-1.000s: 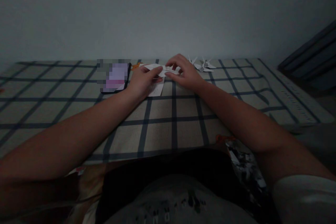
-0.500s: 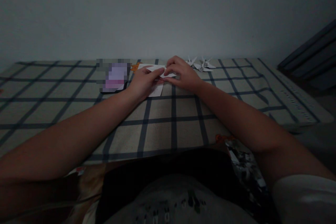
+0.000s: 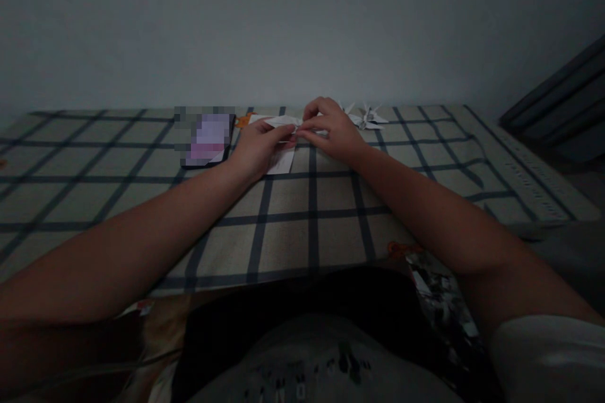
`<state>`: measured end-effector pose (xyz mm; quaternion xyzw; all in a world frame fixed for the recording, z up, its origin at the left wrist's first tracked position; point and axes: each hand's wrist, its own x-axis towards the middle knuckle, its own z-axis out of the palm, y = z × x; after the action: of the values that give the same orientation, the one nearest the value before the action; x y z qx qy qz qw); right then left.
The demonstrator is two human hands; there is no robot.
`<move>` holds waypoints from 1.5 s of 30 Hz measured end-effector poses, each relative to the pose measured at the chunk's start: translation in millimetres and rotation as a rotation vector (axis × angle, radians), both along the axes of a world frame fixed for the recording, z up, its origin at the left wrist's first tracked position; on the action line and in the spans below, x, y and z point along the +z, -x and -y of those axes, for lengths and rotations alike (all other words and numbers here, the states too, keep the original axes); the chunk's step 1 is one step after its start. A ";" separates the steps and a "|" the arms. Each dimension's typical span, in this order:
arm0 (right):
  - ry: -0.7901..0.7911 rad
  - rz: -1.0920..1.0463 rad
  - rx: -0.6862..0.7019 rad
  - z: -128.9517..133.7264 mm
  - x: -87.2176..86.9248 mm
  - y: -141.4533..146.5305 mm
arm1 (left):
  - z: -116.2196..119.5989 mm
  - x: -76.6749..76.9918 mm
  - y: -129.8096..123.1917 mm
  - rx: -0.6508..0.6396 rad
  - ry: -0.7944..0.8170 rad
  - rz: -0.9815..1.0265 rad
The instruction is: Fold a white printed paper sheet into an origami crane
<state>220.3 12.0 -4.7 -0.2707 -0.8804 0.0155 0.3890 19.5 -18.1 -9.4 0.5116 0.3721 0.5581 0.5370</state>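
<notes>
Between my two hands is a small folded white paper (image 3: 282, 120). My left hand (image 3: 259, 146) pinches its left side between thumb and fingers. The thumb and forefinger of my right hand (image 3: 334, 129) close on its right side, and the fingertips of both hands nearly meet. Under and beside my left hand lies a flat white sheet (image 3: 282, 164), partly hidden by the hand. Folded paper cranes (image 3: 371, 117) stand just behind my right hand, one of them partly covered by it.
A phone (image 3: 208, 138) with a blurred-out screen lies left of my left hand. The checked cloth (image 3: 288, 233) covers the table. Something orange (image 3: 243, 119) sits behind the left hand. A grey wall (image 3: 302, 25) rises at the table's back edge.
My right hand has shifted slightly up and to the right, its thumb and forefinger now closer together at the paper's edge. The left hand has hardly moved.
</notes>
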 end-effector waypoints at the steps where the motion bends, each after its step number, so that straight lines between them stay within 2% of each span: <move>1: -0.001 -0.002 0.002 -1.0 -0.3 -0.2 | 0.2 0.3 0.0 0.005 0.007 0.004; 5: 0.006 -0.014 -0.005 -4.7 -1.8 -0.8 | 0.9 -0.9 0.9 0.005 0.010 0.005; 12: 0.083 -0.071 -0.011 -2.9 -0.4 -0.6 | 3.8 -2.0 1.6 -0.031 -0.109 -0.038; 18: 0.028 -0.061 -0.009 0.5 -0.4 1.4 | 3.0 1.0 -0.1 -0.003 -0.061 0.005; 25: 0.012 -0.080 -0.020 -2.1 -1.8 3.6 | -0.8 -2.9 0.3 0.027 -0.139 0.027; 32: 0.080 -0.119 -0.022 -1.7 -2.5 2.6 | -2.2 -6.7 4.8 0.013 -0.259 -0.115; 45: 0.239 -0.193 -0.009 0.8 0.7 4.8 | -2.1 -6.2 9.8 0.089 -0.320 -0.295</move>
<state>215.4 11.2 -4.0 -0.3164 -0.8296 0.1442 0.4370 9.7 -16.0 -15.6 0.6495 0.3757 0.5520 0.3636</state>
